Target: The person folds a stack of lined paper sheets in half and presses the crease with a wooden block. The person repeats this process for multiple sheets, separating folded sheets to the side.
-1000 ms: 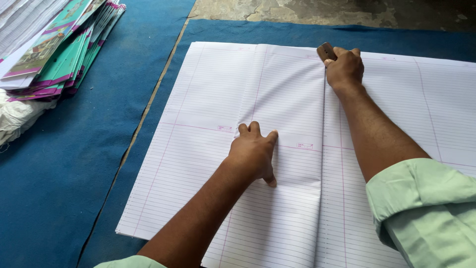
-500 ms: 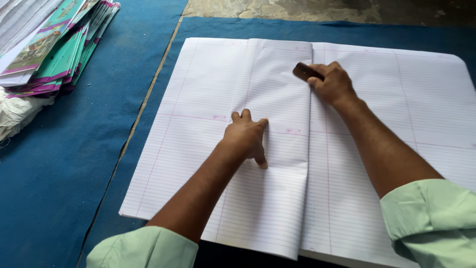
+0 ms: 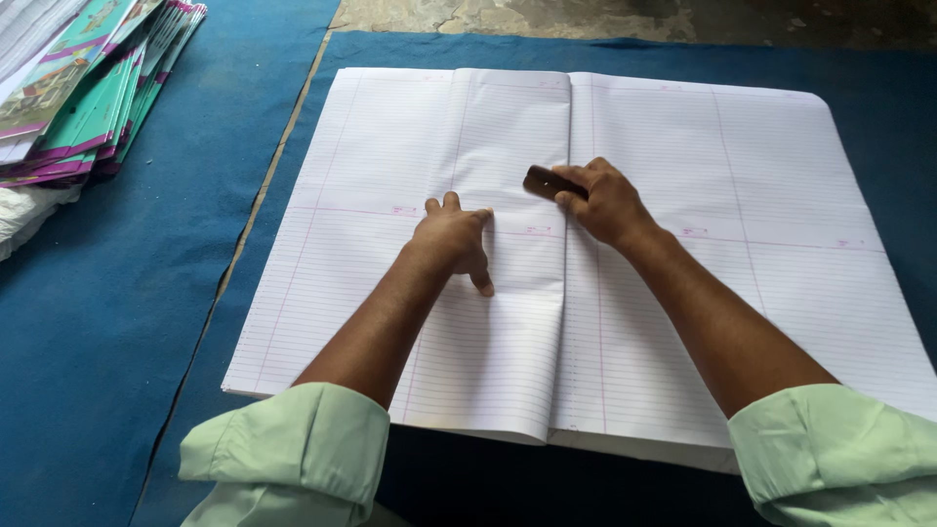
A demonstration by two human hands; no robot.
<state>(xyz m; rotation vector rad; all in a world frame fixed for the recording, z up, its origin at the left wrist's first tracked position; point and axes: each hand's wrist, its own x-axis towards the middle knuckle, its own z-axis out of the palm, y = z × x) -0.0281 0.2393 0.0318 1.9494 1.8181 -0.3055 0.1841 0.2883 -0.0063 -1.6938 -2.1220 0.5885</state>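
Off to the far left, a stack of teal and purple booklets (image 3: pixel 93 83) lies fanned on the blue mat (image 3: pixel 117 322), with a bit of white cloth (image 3: pixel 29 215) just below it; both are well apart from the hands. Beyond the mat's far edge a strip of bare stone floor (image 3: pixel 634 18) shows. Nothing lies on the paper between the hands and the fold.

Across the middle of the mat spreads a large stack of ruled white sheets (image 3: pixel 781 244), folded so that the left half lies over onto the right along a crease running away from the person.

One small dark brown block (image 3: pixel 543 182) sits right on that crease, about halfway up it. The right hand (image 3: pixel 603 203) has its grip closed over the block's right end, fingers curled on top (the left end pokes out past the fingertips). The left hand (image 3: pixel 454 239) holds nothing: it rests knuckles up on the folded-over flap, fingers partly curled and pressing the paper, just left of the crease and slightly nearer the person than the block.
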